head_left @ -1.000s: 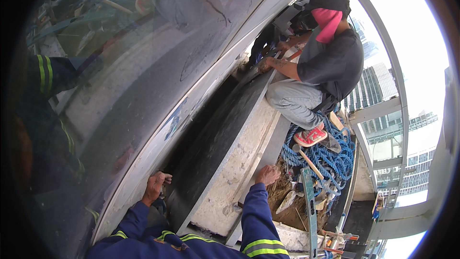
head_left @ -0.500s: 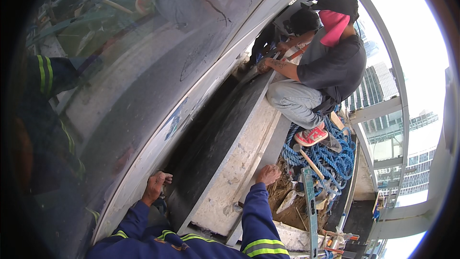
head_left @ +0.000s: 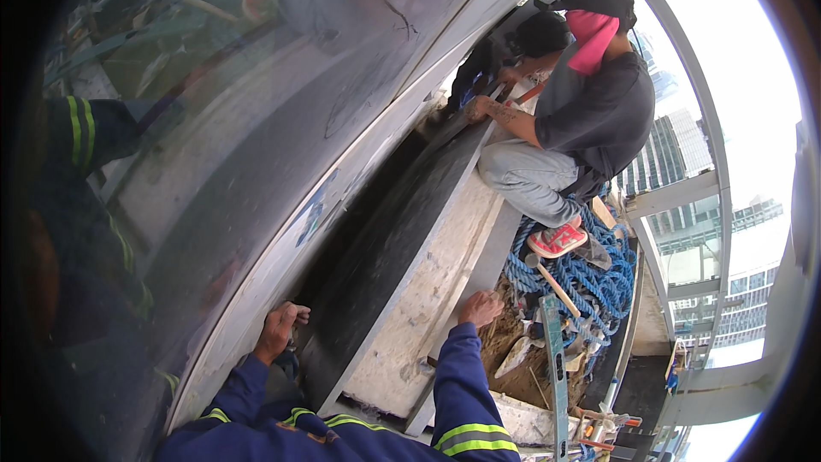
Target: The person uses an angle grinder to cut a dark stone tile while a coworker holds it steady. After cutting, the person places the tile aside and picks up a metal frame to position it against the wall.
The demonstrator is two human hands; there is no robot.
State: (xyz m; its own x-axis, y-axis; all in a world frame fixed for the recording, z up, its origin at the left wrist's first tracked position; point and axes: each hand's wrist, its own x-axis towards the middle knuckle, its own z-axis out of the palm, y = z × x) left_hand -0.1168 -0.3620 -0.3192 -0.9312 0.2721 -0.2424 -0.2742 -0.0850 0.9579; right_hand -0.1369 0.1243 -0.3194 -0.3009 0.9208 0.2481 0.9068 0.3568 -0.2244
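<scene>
My left hand point(head_left: 280, 331) is at the lower end of a narrow gap, beside the pale frame edge point(head_left: 256, 278) of a glossy wall. Its fingers are curled together near a long dark panel point(head_left: 389, 252); whatever they may hold is hidden. My right hand point(head_left: 481, 308) rests on the outer edge of a grey strip point(head_left: 490, 265), fingers loosely bent and apart, nothing visible in them. Between my hands runs a pale, rough stone ledge point(head_left: 402, 325). Farther along, a co-worker point(head_left: 590, 103) in a dark shirt crouches on the ledge with both arms reaching into the gap.
Another person point(head_left: 540, 38) is partly hidden beyond the co-worker. To the right lie coiled blue rope point(head_left: 599, 278), a wooden-handled hammer point(head_left: 554, 282), sandy debris point(head_left: 505, 346) and a teal spirit level point(head_left: 554, 376). The glossy wall point(head_left: 282, 137) hems in my left; steel framing point(head_left: 718, 197) stands outside, above buildings.
The co-worker's head and arms have shifted slightly. My hands have stayed in nearly the same places.
</scene>
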